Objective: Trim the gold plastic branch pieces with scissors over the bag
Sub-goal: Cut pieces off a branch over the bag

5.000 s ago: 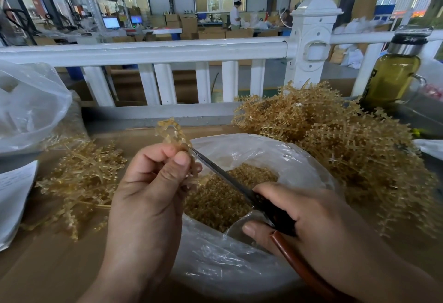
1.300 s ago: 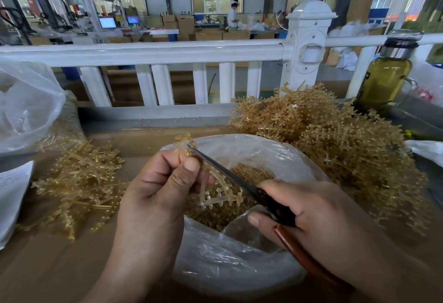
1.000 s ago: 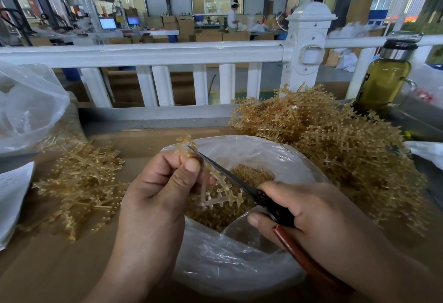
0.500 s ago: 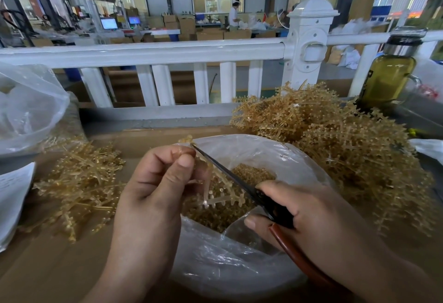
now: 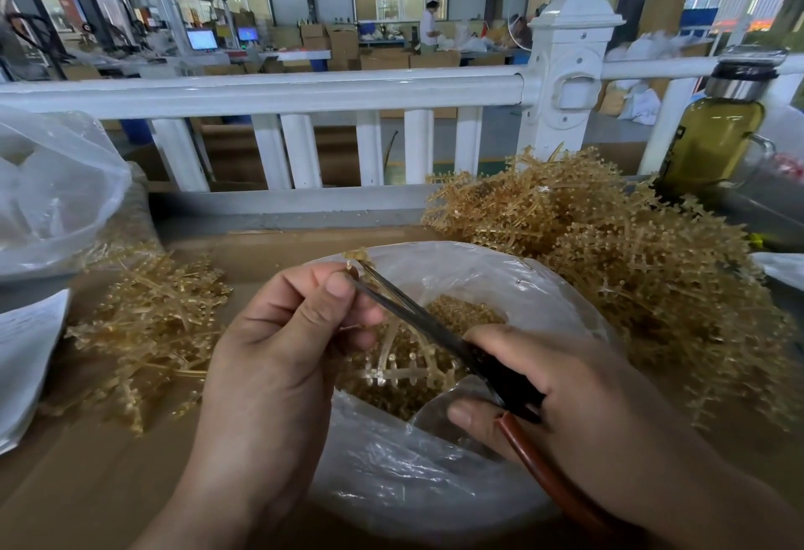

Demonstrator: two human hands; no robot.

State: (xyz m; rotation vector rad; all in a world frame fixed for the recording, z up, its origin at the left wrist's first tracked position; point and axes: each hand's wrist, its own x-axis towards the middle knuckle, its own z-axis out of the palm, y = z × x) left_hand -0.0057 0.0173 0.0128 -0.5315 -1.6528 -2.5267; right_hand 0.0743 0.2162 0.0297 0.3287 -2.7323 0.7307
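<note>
My left hand (image 5: 283, 345) pinches a gold plastic branch piece (image 5: 396, 364) between thumb and fingers above the open clear bag (image 5: 435, 475). Part of the branch hangs below my fingers over the bag's mouth. My right hand (image 5: 561, 388) grips the scissors (image 5: 417, 314), dark blades and brown handle. The blade tips are slightly parted beside my left fingertips, around a small gold tip of the branch. Small gold cut pieces (image 5: 465, 314) lie inside the bag.
A big heap of gold branches (image 5: 618, 258) lies right of the bag, a smaller flatter heap (image 5: 152, 327) left. Another clear bag (image 5: 52, 188) and white paper (image 5: 26, 345) sit far left. A bottle of yellow liquid (image 5: 713, 136) stands back right before a white railing (image 5: 304, 93).
The scissor tips have parted slightly at the branch tip by my left fingers. Compared with five seconds ago, more of the branch now hangs below my left hand.
</note>
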